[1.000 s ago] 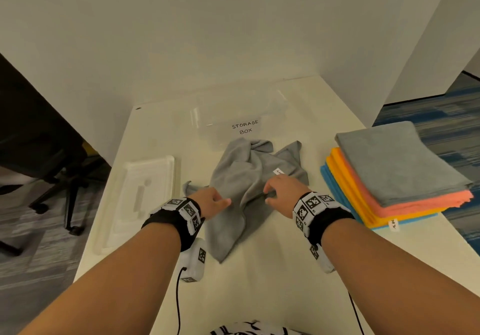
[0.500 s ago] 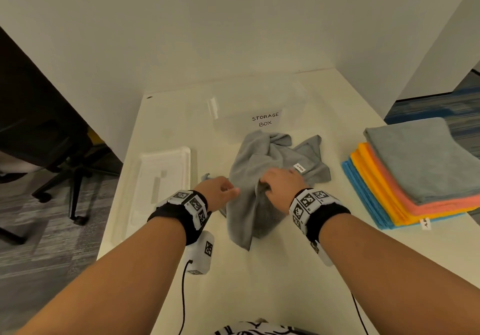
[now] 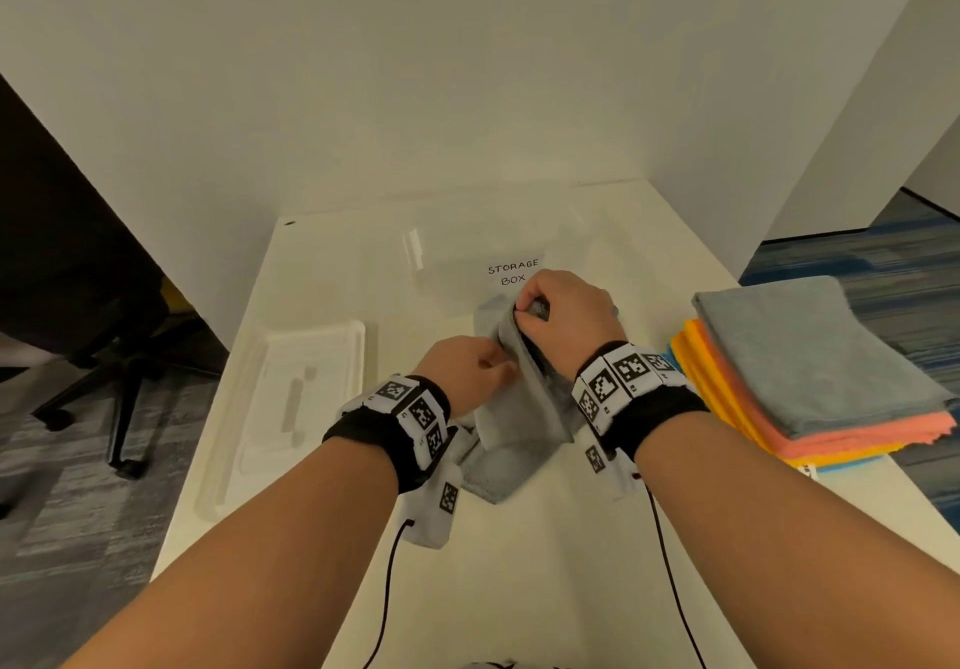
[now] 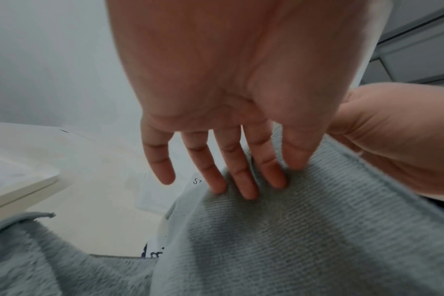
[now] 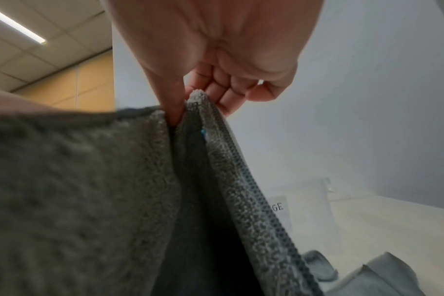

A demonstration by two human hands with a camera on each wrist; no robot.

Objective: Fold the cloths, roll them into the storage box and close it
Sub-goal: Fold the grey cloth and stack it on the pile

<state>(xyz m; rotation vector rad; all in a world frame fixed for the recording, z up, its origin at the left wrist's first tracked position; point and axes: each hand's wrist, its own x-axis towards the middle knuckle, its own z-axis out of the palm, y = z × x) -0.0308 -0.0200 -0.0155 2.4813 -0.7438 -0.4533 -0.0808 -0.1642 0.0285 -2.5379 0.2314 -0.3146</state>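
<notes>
The grey cloth (image 3: 519, 408) is up off the table (image 3: 519, 590) now, hanging just in front of the storage box (image 3: 467, 263) with its lower end draped on the tabletop. The right hand (image 3: 566, 312) pinches a top corner — thumb one side, curled fingers the other, clear in the right wrist view. The left hand (image 3: 467, 369) sits lower on the cloth's left side; from the left wrist view its fingers (image 4: 243, 180) lie fairly straight and spread against the fabric with the thumb alongside, pressing more than gripping. This looks like a light, limp microfibre piece that will sag and bunch wherever it isn't held — so corners and the stitched hem are likely the places to take it. The box's paper label (image 3: 513, 272) reads "STORAGE BOX". The lid (image 3: 306, 393) lies to the box's left and nearer the person; the stack of folded cloths (image 3: 810, 367) waits to the box's right.
</notes>
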